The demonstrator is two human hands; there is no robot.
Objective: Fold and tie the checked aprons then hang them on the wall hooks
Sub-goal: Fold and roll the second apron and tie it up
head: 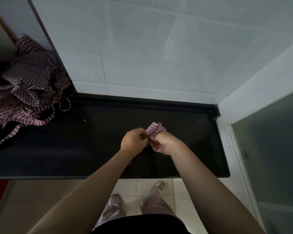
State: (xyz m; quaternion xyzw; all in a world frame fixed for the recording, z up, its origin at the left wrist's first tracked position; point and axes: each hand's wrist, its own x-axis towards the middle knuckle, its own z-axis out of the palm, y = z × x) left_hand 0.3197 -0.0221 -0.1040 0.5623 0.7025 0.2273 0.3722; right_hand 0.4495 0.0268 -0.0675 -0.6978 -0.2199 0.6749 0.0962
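Your left hand (134,141) and right hand (161,142) meet over the black counter (91,149), fingers curled and pinching a small folded bundle of checked apron (156,128) between them. Well apart, at the counter's far left, a heap of checked aprons (25,85) lies against the white tiled wall (159,48), straps trailing.

Folded apron (155,129) mostly hidden btwn both hands, apron pile (24,85) cut off at left edge

Black countertop (95,149) — a heap of checked aprons (25,85) lies at its left end.
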